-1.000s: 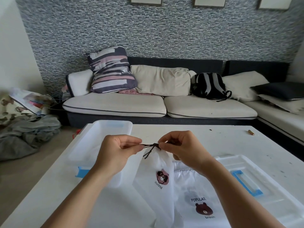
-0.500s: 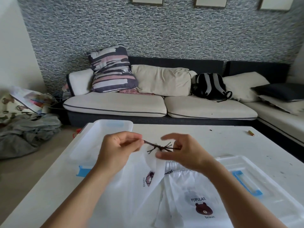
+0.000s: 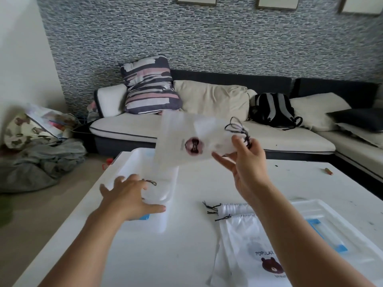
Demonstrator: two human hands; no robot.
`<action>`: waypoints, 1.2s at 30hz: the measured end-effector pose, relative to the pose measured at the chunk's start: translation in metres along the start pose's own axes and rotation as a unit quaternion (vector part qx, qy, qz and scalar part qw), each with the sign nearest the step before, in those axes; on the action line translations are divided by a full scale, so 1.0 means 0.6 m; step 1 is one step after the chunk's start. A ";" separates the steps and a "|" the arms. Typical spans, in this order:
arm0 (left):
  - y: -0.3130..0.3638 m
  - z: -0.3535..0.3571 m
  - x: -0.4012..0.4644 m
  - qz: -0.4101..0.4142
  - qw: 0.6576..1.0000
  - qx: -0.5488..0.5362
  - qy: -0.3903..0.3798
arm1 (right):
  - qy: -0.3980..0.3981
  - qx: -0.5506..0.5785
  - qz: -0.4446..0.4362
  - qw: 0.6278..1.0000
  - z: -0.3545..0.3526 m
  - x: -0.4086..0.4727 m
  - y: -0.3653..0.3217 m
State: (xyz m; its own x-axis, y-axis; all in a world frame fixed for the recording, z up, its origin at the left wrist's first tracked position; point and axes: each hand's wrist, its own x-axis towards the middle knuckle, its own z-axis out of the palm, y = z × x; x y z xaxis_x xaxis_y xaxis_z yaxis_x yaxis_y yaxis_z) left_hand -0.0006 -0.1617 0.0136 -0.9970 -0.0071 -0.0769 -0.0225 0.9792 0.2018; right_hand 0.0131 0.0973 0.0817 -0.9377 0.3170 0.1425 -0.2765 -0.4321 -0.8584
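My right hand [image 3: 246,160] is raised above the table and pinches the dark drawstring [image 3: 238,129] of a white pouch with a bear print [image 3: 190,139]. The pouch swings out to the left, blurred, above the clear plastic box [image 3: 163,183]. With spread fingers, my left hand [image 3: 128,195] rests on the near rim of that box. A thin dark cord [image 3: 150,181] lies just beyond its fingers. More white drawstring pouches [image 3: 248,245] lie flat on the white table [image 3: 165,255] under my right forearm.
The box's clear lid with blue handles [image 3: 323,226] lies at the right of the table. A small brown stub [image 3: 328,171] sits near the far right edge. Behind the table stands a sofa with cushions [image 3: 149,85] and a backpack [image 3: 273,110]. Clothes are piled on the floor at left [image 3: 41,162].
My left hand let go of the drawstring and dropped to the box rim. My right hand rose and swung the pouch up and leftward over the box.
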 end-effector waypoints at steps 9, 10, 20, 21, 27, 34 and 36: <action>-0.068 0.015 -0.001 0.083 0.994 -0.065 0.034 | -0.035 -0.412 0.145 0.899 0.169 0.054 0.171; -0.072 0.015 -0.001 0.091 0.992 -0.080 0.036 | -0.083 -0.571 0.108 0.810 0.176 0.051 0.192; -0.083 0.006 0.000 0.149 0.977 -0.150 0.013 | -0.419 -0.776 0.202 0.426 0.231 0.042 0.272; -0.082 0.005 -0.002 0.145 0.978 -0.152 0.014 | -0.437 -0.763 0.244 0.410 0.220 0.039 0.284; -0.068 -0.005 0.009 0.086 0.992 -0.088 0.015 | -0.345 -0.790 -0.134 0.489 0.230 0.035 0.191; 0.049 -0.002 -0.023 0.223 0.942 -0.243 0.060 | -0.281 -0.768 0.110 0.565 -0.042 0.064 0.018; 0.101 0.016 -0.039 0.259 0.928 -0.265 0.039 | -0.266 -0.816 0.203 0.471 -0.155 0.044 0.041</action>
State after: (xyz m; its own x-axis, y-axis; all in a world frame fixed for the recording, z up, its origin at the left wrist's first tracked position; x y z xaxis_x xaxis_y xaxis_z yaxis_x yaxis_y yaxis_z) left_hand 0.0221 -0.1005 0.0185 -0.8859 0.4025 0.2308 0.4489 0.6181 0.6453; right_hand 0.0009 0.1735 0.0187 -0.8834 0.0447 -0.4665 0.0719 0.9966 -0.0407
